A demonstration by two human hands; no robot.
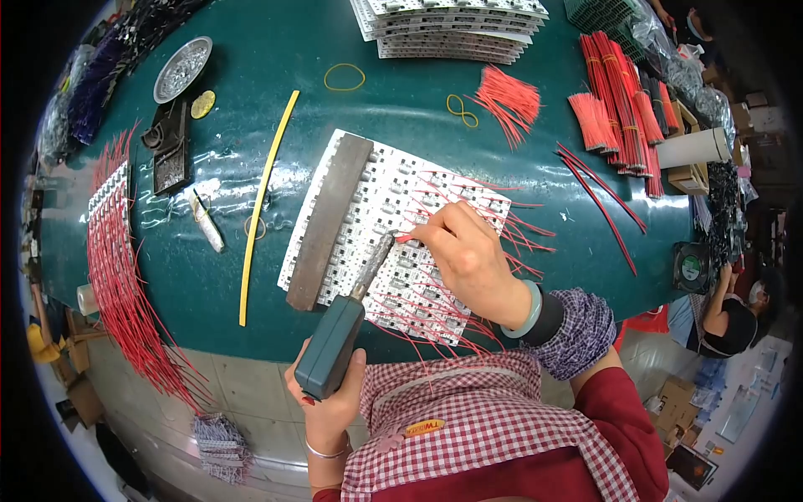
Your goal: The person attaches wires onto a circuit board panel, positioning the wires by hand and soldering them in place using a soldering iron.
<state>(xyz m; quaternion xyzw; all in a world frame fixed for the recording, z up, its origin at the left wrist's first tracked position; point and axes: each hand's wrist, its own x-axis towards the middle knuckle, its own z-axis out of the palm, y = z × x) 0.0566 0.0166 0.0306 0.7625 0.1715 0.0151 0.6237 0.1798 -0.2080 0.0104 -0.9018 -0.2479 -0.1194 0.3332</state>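
Note:
My left hand [333, 403] is closed around the dark green handle of a soldering gun [330, 345]. Its grey metal tip reaches up and right to the middle of a white circuit board panel [355, 238]. Beside that tip, my right hand [470, 261] pinches the end of a short red wire [405, 238] against the panel. Small dark components cover the panel in rows, and many red wires stick out along its right side, partly hidden under my right hand. A brown flat bar [330, 222] lies across the panel's left part.
At left lies another panel [110, 238] with hanging red wires. A yellow strip [268, 209], a metal dish [183, 70] and a black holder [172, 151] are nearer. Stacked panels [456, 29] and red wire bundles [619, 100] stand behind. At far right is another person [734, 322].

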